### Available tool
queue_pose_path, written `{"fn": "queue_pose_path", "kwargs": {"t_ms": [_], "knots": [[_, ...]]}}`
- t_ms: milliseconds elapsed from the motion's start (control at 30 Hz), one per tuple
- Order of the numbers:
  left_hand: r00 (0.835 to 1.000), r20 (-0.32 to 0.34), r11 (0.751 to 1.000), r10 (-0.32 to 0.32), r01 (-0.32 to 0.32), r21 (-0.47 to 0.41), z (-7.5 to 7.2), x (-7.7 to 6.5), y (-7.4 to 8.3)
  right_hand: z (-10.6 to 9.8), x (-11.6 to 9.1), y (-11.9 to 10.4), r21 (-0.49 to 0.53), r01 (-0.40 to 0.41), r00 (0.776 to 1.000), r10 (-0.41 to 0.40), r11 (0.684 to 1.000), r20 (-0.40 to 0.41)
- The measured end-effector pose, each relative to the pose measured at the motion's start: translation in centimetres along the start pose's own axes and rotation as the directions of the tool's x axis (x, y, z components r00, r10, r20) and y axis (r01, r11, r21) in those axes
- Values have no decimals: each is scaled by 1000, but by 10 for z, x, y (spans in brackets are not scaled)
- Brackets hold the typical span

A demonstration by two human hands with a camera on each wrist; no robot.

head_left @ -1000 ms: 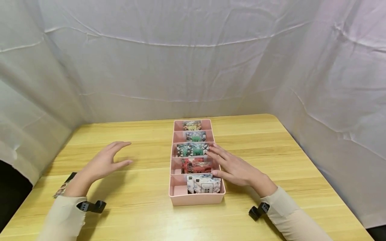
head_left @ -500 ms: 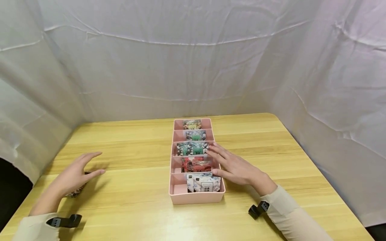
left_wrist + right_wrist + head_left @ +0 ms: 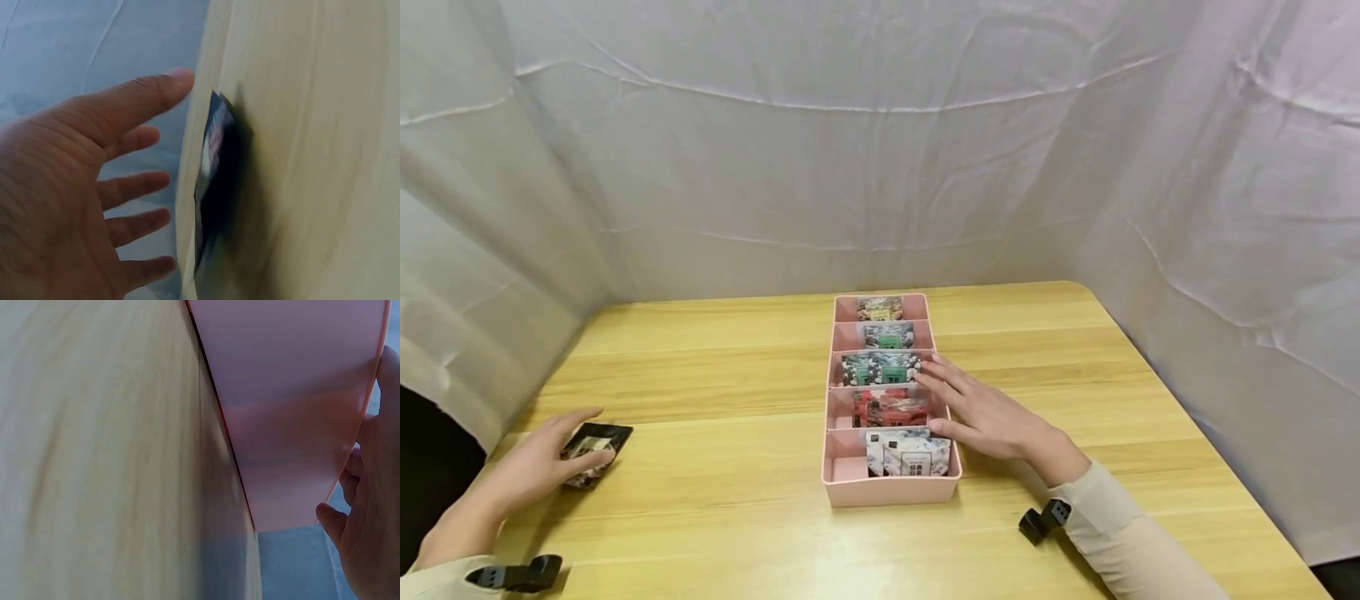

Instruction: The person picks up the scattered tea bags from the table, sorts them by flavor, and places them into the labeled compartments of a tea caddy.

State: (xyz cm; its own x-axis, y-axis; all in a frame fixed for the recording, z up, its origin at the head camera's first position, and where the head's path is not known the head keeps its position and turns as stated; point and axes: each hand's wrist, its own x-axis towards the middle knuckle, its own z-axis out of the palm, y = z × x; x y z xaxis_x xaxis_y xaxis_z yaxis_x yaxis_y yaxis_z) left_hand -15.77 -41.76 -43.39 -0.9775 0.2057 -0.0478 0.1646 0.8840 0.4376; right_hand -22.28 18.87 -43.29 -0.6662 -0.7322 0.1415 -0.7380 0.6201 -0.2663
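Observation:
A small dark packet with a printed front lies on the left part of the table; in the left wrist view the packet looks blurred. My left hand hovers over it with thumb and fingers spread, apart from it in the left wrist view. A pink divided box stands mid-table. My right hand rests with loosely extended fingers along its right rim; in the right wrist view the fingers lie at the edge of the box wall.
The box's compartments hold white packets in front, then red packets, green-labelled packets, another green-labelled packet and a yellow-labelled packet at the back. A pale curtain encloses the wooden table.
My left hand has moved left and toward the near edge, from beside the box to over the dark packet. The right hand stays at the box rim.

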Motion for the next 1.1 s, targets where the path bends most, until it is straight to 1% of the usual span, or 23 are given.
{"fn": "queue_pose_path", "kwargs": {"t_ms": [200,267,367,500,600,733,867,967,1100], "knots": [[996,65,998,-57,57,2,2,0,-13,-1,0,0,-12,12,1000,-12,1000,0],[995,74,997,-74,74,-1,3,1,-14,-1,0,0,-12,11,1000,-11,1000,0],[995,66,997,-73,74,-6,3,3,-15,-1,0,0,-11,8,1000,-8,1000,0],[999,17,999,-43,43,12,4,6,-14,-1,0,0,-8,6,1000,-6,1000,1],[999,-25,998,-27,28,55,4,8,-10,0,0,0,-9,8,1000,-8,1000,3],[998,-51,996,-23,27,87,2,10,-4,0,0,0,-5,10,1000,-10,1000,1],[997,-79,997,-7,13,81,-1,13,2,0,1,0,-4,15,1000,-15,1000,0],[991,-125,996,42,-32,84,-2,17,8,0,1,0,-6,16,1000,-16,1000,0],[976,-185,989,116,-95,115,-3,22,17,0,1,1,-9,16,1000,-16,1000,-3]]}}
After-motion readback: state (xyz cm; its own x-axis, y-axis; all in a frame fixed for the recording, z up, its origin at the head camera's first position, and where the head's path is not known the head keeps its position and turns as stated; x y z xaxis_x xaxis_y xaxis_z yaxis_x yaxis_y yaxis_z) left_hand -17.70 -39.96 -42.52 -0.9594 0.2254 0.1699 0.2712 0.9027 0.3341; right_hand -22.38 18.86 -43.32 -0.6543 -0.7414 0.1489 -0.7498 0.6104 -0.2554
